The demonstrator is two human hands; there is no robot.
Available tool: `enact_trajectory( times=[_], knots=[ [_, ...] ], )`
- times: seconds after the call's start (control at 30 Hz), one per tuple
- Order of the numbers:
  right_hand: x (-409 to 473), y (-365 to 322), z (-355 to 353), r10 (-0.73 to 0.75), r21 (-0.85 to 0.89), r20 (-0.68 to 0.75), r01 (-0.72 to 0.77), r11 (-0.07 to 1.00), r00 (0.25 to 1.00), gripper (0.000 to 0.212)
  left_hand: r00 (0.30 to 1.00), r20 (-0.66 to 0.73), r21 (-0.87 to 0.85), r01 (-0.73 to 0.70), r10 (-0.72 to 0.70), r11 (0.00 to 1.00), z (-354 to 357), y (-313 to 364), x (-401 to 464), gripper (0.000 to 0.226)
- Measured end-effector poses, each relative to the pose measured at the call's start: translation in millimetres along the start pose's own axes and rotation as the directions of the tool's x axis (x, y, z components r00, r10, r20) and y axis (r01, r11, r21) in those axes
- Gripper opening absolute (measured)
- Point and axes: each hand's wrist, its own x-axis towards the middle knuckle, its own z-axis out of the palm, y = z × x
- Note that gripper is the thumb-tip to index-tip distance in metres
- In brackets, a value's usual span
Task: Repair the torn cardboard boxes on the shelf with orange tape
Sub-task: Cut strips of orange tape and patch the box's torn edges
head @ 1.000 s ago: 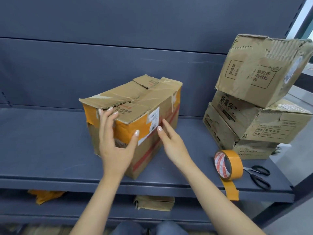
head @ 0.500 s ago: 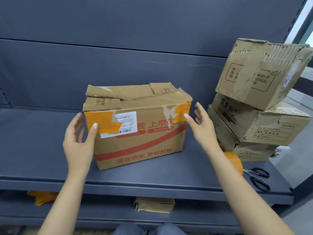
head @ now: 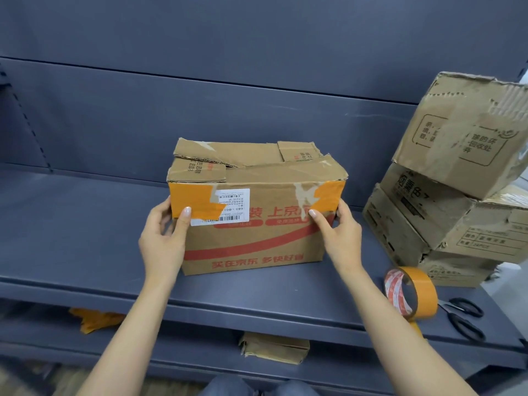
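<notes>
Standing at the right end of the dark grey metal shelf [head: 85, 252] are three stacked, battered brown cardboard boxes [head: 457, 195], with a roll of orange tape [head: 411, 292] upright on its edge and black-handled scissors [head: 463, 318] just in front of them. A flattened cardboard piece [head: 274, 348] and crumpled orange scrap [head: 94, 320] lie on the lower shelf. The torn brown cardboard box with red print [head: 257, 210] sits mid-shelf, orange tape patches on both upper front corners. The left hand [head: 165, 232] grips its left edge, thumb on the front face; the right hand [head: 337, 230] grips the right edge likewise.
</notes>
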Motion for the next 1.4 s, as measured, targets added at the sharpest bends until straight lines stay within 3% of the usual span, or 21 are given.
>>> enact_trajectory(
  times=[0.23,0.4,0.5,0.8,1.13,1.4],
  knots=[
    [-7.4,-25.1,30.1,-0.031,-0.011,-0.080,0.030,0.999,0.996,0.020,0.999,-0.027,-0.051,-0.025,0.023,0.998,-24.2,0.3,31.3,0.036],
    [-7.4,-67.3,64.8,-0.057,0.074,-0.124,0.066,0.995,0.991,0.019,0.996,-0.064,-0.061,-0.074,0.070,0.995,-58.2,8.3,71.8,0.038],
    [-4.6,-90.7,94.2,-0.063,0.138,-0.123,0.080,0.987,0.990,0.030,0.991,-0.088,-0.070,-0.107,0.101,0.992,-82.1,12.6,101.0,0.035],
    [-12.0,-133.2,214.9,-0.049,0.242,-0.034,0.056,0.969,0.998,0.063,0.985,-0.129,-0.043,-0.121,0.115,0.992,-174.2,-13.9,182.5,0.038],
    [-42.7,-146.2,324.1,-0.009,0.240,0.142,-0.026,0.970,0.990,0.069,0.985,-0.170,0.021,-0.030,0.033,0.999,-262.0,-78.9,233.4,0.061],
    [-32.2,-160.0,368.5,-0.017,0.244,0.203,-0.034,0.969,0.979,0.068,0.986,-0.160,0.038,-0.044,0.049,0.998,-286.7,-106.5,280.2,0.042]
  ],
)
